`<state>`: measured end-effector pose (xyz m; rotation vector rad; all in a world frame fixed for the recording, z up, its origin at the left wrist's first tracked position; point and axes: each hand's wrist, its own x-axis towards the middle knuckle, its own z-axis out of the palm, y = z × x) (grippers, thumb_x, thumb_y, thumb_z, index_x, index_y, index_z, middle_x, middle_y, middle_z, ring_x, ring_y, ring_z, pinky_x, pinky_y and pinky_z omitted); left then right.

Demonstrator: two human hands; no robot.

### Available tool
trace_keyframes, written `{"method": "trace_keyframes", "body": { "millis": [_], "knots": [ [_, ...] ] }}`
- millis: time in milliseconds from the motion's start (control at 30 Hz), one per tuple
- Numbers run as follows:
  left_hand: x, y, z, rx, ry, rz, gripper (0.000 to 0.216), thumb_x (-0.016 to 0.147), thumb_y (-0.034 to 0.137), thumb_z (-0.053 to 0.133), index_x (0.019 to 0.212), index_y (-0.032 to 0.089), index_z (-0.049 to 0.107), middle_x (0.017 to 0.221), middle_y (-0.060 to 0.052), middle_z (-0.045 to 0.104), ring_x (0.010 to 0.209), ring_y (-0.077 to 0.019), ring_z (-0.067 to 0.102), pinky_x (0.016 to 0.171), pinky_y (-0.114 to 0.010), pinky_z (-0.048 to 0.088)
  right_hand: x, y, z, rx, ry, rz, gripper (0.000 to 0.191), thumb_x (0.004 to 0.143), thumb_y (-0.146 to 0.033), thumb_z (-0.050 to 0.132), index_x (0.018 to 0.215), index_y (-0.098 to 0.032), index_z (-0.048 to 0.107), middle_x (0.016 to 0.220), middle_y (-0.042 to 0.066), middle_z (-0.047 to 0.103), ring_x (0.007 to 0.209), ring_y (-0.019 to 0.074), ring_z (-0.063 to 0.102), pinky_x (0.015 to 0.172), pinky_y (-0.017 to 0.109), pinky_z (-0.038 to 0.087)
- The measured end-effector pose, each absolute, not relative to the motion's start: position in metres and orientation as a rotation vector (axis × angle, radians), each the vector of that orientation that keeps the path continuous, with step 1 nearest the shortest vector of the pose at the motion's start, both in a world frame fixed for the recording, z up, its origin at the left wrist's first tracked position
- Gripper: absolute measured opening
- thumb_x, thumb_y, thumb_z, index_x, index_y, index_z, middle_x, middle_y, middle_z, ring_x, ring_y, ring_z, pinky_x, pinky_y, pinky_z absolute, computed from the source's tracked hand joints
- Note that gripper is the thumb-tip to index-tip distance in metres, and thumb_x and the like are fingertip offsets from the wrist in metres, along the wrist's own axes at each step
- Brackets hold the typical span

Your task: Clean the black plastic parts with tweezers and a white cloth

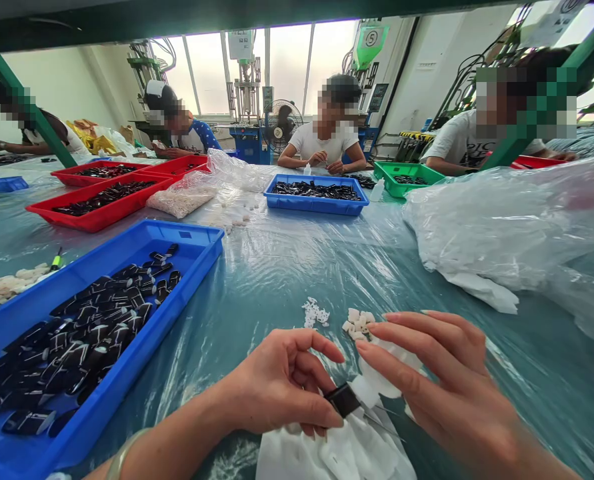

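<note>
My left hand (pixel 297 380) pinches a small glossy black rectangular piece (pixel 343 400) between thumb and fingers. My right hand (pixel 441 380) is beside it, fingers stretched out and apart, holding nothing I can see. Between the hands lies a translucent white squeeze bottle (pixel 389 363), partly hidden by my right fingers; its white cap (pixel 365 391) is close to the black piece. Thin metal needles show near the cap. Below is a crumpled white cloth or paper (pixel 337 457). Just beyond the hands are a pile of cream-coloured small pieces (pixel 357 321) and tiny white parts (pixel 315 313).
A large blue tray (pixel 197 233) of black pieces stands at left, with red trays (pixel 97 223) behind it. Across the plastic-covered table are another blue tray (pixel 317 205), a green tray (pixel 397 190) and several seated people. Clear plastic bags (pixel 507 227) bulge at right.
</note>
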<state>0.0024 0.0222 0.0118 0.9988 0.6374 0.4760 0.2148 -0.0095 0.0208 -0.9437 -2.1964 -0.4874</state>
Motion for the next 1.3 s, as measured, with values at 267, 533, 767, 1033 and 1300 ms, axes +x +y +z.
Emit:
{"method": "trace_keyframes", "body": {
  "millis": [267, 533, 767, 1033, 1300],
  "knots": [
    [0.0026, 0.0224, 0.0121, 0.997, 0.644, 0.465, 0.046, 0.055, 0.010, 0.078, 0.094, 0.015, 0.055, 0.067, -0.001, 0.066, 0.046, -0.0087, 0.058, 0.043, -0.017, 0.047, 0.2148, -0.0098, 0.0188, -0.952, -2.193, -0.520, 0.028, 0.090, -0.008, 0.041, 0.100, -0.023, 0.062, 0.100, 0.004, 0.065, 0.099, 0.0228, 0.055, 0.083, 0.047, 0.035],
    [0.0036, 0.0228, 0.0107, 0.983, 0.636, 0.463, 0.046, 0.054, 0.009, 0.078, 0.094, 0.015, 0.055, 0.066, -0.001, 0.066, 0.046, -0.0089, 0.058, 0.042, -0.017, 0.047, 0.2138, -0.0109, 0.0192, -0.959, -2.187, -0.555, 0.031, 0.088, -0.003, 0.040, 0.098, -0.023, 0.062, 0.099, 0.004, 0.064, 0.099, 0.0215, 0.055, 0.084, 0.045, 0.035],
    [0.0039, 0.0222, 0.0111, 0.976, 0.652, 0.452, 0.047, 0.053, 0.010, 0.078, 0.094, 0.014, 0.055, 0.065, 0.000, 0.065, 0.046, -0.0084, 0.058, 0.042, -0.016, 0.048, 0.2135, -0.0105, 0.0185, -0.965, -2.180, -0.568, 0.031, 0.088, -0.004, 0.040, 0.099, -0.024, 0.061, 0.099, 0.004, 0.065, 0.099, 0.0222, 0.056, 0.085, 0.045, 0.035],
    [0.0049, 0.0213, 0.0089, 0.961, 0.610, 0.449, 0.045, 0.055, 0.008, 0.077, 0.093, 0.015, 0.055, 0.064, 0.000, 0.065, 0.046, -0.0080, 0.058, 0.042, -0.015, 0.048, 0.2127, -0.0102, 0.0192, -0.961, -2.205, -0.584, 0.030, 0.088, -0.005, 0.040, 0.101, -0.022, 0.061, 0.099, 0.005, 0.066, 0.100, 0.0236, 0.055, 0.083, 0.045, 0.036],
    [0.0057, 0.0199, 0.0112, 0.965, 0.626, 0.431, 0.045, 0.054, 0.008, 0.077, 0.094, 0.014, 0.055, 0.064, -0.001, 0.064, 0.046, -0.0082, 0.058, 0.041, -0.015, 0.048, 0.2126, -0.0131, 0.0192, -0.989, -2.192, -0.581, 0.026, 0.089, -0.008, 0.043, 0.101, -0.023, 0.061, 0.097, 0.004, 0.066, 0.098, 0.0225, 0.055, 0.084, 0.044, 0.035]
  ]
}}
